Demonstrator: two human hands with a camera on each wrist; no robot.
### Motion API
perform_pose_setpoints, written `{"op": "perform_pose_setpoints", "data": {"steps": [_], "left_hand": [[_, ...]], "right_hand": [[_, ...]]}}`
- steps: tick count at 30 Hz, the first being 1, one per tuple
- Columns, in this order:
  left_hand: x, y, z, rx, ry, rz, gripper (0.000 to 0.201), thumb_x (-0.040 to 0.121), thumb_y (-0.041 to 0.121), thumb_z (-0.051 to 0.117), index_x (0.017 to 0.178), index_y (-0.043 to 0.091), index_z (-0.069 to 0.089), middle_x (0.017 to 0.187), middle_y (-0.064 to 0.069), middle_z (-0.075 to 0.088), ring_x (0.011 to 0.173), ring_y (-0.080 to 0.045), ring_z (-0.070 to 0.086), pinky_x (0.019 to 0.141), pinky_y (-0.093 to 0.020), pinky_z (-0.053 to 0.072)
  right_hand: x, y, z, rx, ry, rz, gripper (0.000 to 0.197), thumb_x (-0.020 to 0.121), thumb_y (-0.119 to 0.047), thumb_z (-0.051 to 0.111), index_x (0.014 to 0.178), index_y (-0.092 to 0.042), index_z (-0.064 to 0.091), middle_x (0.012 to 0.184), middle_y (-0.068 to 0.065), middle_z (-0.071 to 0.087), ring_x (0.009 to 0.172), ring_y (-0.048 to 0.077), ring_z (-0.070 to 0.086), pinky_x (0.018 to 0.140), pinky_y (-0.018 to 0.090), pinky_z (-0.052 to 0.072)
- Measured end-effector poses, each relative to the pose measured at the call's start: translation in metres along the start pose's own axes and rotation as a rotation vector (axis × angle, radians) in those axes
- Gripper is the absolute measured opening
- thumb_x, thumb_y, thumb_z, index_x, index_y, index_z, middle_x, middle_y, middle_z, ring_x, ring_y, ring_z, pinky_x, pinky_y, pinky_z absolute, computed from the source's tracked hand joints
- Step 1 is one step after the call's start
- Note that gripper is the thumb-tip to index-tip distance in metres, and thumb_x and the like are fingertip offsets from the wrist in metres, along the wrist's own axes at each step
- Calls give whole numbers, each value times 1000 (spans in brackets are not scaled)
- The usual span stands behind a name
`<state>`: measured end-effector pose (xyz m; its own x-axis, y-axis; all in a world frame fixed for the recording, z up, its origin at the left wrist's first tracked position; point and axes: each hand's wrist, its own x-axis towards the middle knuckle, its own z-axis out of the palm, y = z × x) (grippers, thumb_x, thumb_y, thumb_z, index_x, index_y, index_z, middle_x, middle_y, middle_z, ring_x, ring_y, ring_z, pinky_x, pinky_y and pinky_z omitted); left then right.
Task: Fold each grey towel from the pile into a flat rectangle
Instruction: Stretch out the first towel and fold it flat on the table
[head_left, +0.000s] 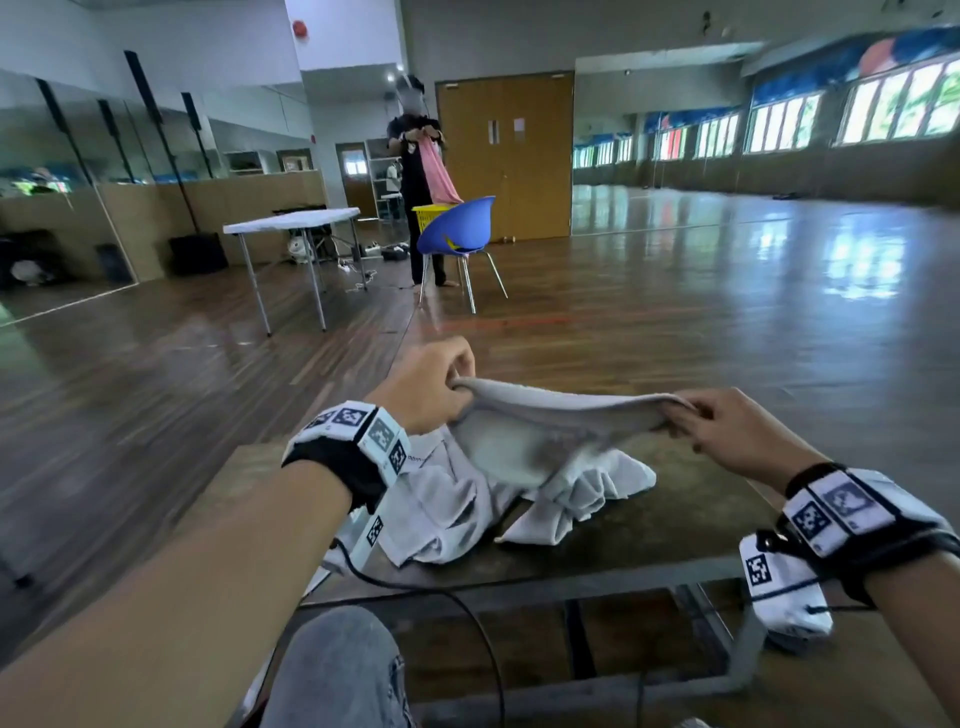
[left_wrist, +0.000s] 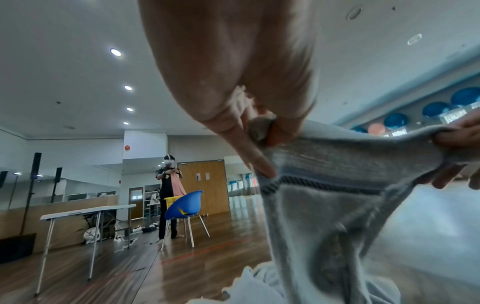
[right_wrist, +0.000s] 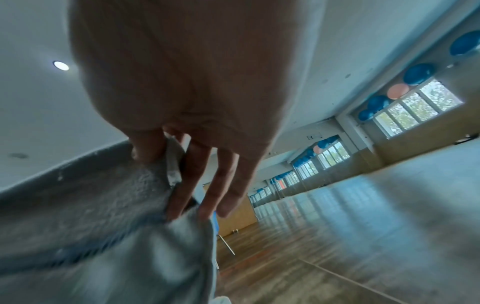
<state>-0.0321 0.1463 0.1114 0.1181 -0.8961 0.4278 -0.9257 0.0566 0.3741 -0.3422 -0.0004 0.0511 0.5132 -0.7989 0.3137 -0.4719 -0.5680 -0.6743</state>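
Grey terry cloth is sagging between my hands: I am pinching one top corner of the towel (head_left: 524, 441) in my left hand (head_left: 426, 387) and the other in my right hand (head_left: 737, 434), holding it above the pile (head_left: 457, 512) on the dark worktop (head_left: 675, 525). It looks soft, light and limp, so gripping the hemmed corners should be keeping the edge taut. Glossy wooden floor (head_left: 727, 291) is stretching around us.

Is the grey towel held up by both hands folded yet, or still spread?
Spread, not folded: the left hand and right hand pinch the grey towel by its top edge, the rest hanging.
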Motion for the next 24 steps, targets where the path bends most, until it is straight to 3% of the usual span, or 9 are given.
{"op": "perform_pose_setpoints", "data": {"steps": [3,5,7,10,13,16,18,21,24], "left_hand": [[-7,-1,27,14,-120,-20,10,78,13,58,85,18,60,58,6,57,56,-12,54,55,-28,44],[-9,-2,46,2,-176,-35,9,80,14,60,87,19,60,55,7,53,54,-12,51,56,-29,45],[-9,-5,63,2,-280,-48,14,80,18,65,92,20,58,58,4,54,52,-12,49,54,-28,44],[-8,-11,88,32,-422,-58,25,78,23,73,97,19,57,69,4,56,60,-12,51,56,-26,41],[-4,-23,113,25,-421,-112,15,84,20,67,94,18,56,75,4,56,61,-11,50,54,-25,37],[3,-37,136,34,-429,-153,7,90,20,60,93,14,58,80,-3,60,62,-10,50,54,-22,36],[8,-45,153,53,-415,-181,16,94,21,54,92,7,59,78,-6,59,69,-19,55,60,-29,41],[13,-59,180,34,-427,-217,30,98,25,48,92,0,63,87,-15,65,84,-30,62,75,-37,48],[20,-74,206,5,-452,-229,38,99,32,47,77,5,62,81,-13,64,78,-28,61,77,-39,52]], "right_hand": [[-9,23,5,38,-49,95,41,98,-34,58,71,-5,70,66,11,71,65,34,65,61,32,47],[-11,34,9,13,-71,118,48,97,-37,59,74,5,65,56,14,58,54,24,53,59,32,41],[-11,45,14,-8,-69,140,52,96,-37,62,75,10,58,55,7,44,52,17,42,57,33,34],[-9,63,25,-39,-55,189,40,95,-32,64,71,0,62,51,-3,49,46,13,43,55,31,38],[-6,78,40,-59,-76,231,37,98,-25,59,63,-14,57,41,-8,51,38,4,46,48,27,38],[-3,91,56,-81,-83,283,44,100,-34,56,65,-6,56,42,-7,51,41,6,48,52,30,36],[0,100,67,-103,-98,304,50,98,-41,55,72,1,59,53,0,56,54,15,52,56,32,35],[7,111,83,-108,-155,312,53,97,-44,56,62,-5,48,55,2,46,54,16,44,55,33,32],[18,116,102,-56,-231,262,54,96,-43,57,54,-14,40,50,-9,37,49,6,36,52,23,29]]}}
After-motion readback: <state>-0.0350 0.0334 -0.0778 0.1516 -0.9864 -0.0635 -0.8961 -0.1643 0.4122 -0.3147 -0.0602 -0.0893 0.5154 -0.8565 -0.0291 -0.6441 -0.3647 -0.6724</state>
